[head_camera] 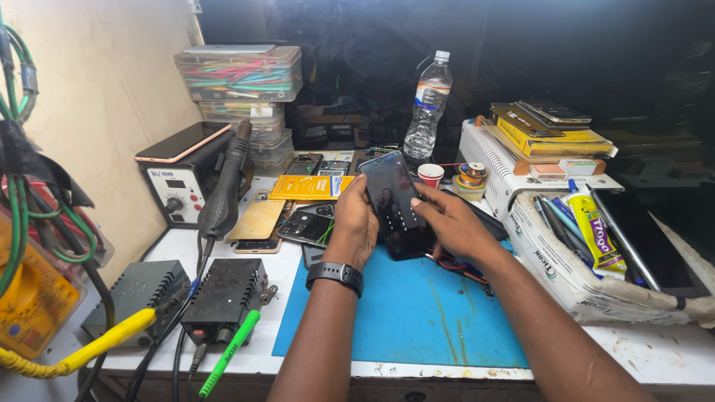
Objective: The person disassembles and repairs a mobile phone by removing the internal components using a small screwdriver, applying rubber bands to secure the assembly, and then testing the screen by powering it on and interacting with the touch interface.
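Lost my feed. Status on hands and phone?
Left hand, right hand both gripping black phone, lifted over blue mat. Red wires below.

The phone (395, 205) stands tilted above the work mat (417, 313), held between the left hand (356, 222) and the right hand (450, 223). Behind it stand a water bottle (428, 104) and a small cup (430, 174) — left of these, a hot-air station (182, 186) with stacked plastic boxes (242, 89) behind it. Right of the mat lies an open box (596, 253) holding tools; two small power units (186, 298) sit left of the mat
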